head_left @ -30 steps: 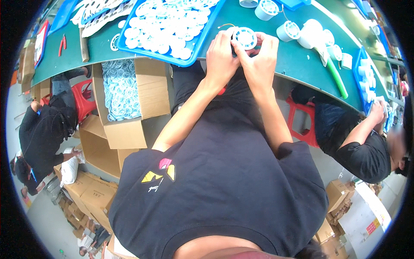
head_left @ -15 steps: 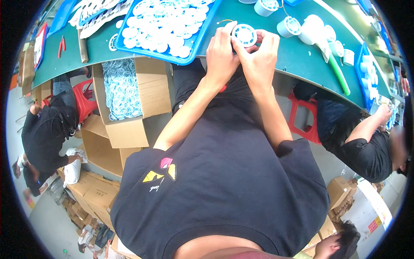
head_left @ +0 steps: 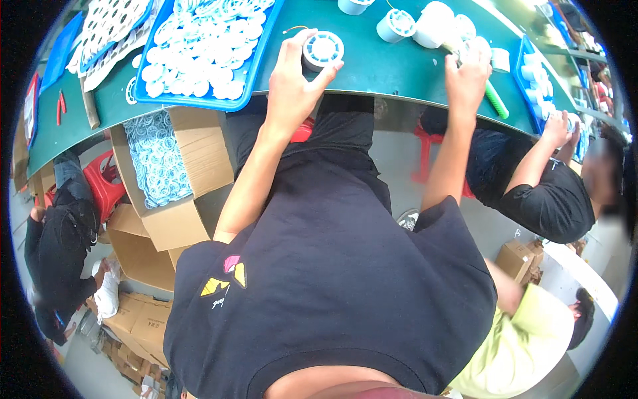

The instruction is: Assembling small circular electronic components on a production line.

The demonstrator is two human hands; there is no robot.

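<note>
My left hand (head_left: 292,86) grips a white, round motor-like part (head_left: 323,50) between thumb and fingers. The part's slotted face points up, its side looks dark, and a thin wire sticks out beyond my fingertips. My right hand (head_left: 467,76) is over at the right side of the green table, its fingers curled among white cylindrical parts. What lies in those fingers is hidden. A green handle (head_left: 496,100) shows just beside that hand, its other end covered. Another white cylindrical part with a slotted face (head_left: 396,25) stands between my hands, farther back.
A blue tray (head_left: 229,104) of white discs lies left of my left hand. Red-handled pliers (head_left: 61,108) rest at the far left. Below the table edge, a cardboard box (head_left: 203,149) holds pale-blue rings. A co-worker (head_left: 551,199) sits at the right beside another blue tray (head_left: 525,86).
My hands have parted: the left keeps the round part, while the right has let go of it and reached right to the white parts near the green handle. The whole view has shifted.
</note>
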